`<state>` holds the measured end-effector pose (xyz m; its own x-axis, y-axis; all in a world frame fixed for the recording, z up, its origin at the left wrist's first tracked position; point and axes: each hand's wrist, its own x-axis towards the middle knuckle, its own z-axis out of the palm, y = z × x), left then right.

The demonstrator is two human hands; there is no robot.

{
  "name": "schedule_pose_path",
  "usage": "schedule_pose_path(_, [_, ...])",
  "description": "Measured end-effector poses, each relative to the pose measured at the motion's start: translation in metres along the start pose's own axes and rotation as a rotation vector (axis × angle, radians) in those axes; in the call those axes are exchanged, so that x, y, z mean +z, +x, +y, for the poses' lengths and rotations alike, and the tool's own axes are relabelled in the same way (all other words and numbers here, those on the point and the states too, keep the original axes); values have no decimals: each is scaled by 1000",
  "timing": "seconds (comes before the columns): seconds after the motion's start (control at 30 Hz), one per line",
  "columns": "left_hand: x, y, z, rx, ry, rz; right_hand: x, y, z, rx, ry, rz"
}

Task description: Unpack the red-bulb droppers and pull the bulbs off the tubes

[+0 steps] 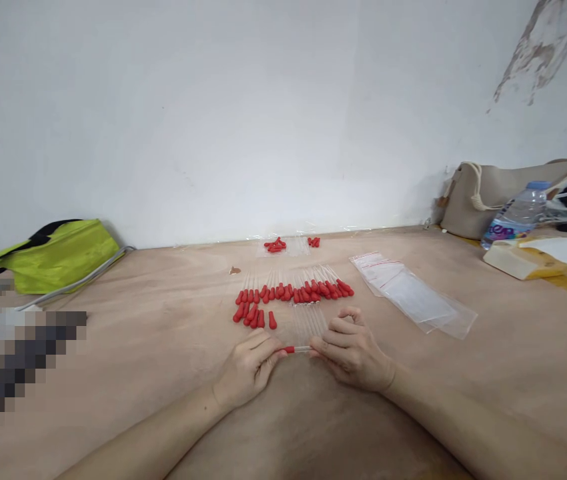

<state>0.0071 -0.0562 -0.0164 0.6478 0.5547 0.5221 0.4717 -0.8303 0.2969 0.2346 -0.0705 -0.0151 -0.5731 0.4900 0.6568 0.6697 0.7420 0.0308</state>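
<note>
Between my two hands lies a dropper, a clear tube with a red rubber bulb at its left end. My left hand (251,367) pinches the red bulb (289,349), most of which is hidden by the fingers. My right hand (352,350) is closed on the clear tube (302,348). Just beyond, several bare clear tubes (308,320) lie side by side. Several loose red bulbs (253,316) are left of them. Behind these is a row of droppers (293,292), red bulbs toward me and thin tips pointing away.
Clear zip bags (408,293) lie to the right. More red bulbs (276,245) sit on plastic near the wall. A yellow-green pouch (63,257) is at left. At right stand a beige bag (503,187), a water bottle (516,217) and an opened carton (523,260).
</note>
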Motion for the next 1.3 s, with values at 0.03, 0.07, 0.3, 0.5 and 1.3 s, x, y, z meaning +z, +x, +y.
schedule_pose_path(0.03, [-1,0,0,-15,-9,8,-1,-1,2,4,8,2])
schedule_pose_path(0.07, [-2,1,-1,-46,-17,30,-2,-1,4,12,12,9])
schedule_pose_path(0.3, [-31,15,-23,-381,-2,352,7,0,23,451,124,105])
schedule_pose_path(0.5, [-42,13,-73,-705,-88,448,11,2,18,525,130,81])
schedule_pose_path(1.3, [-39,4,-78,-747,255,223,13,4,12,508,67,-149])
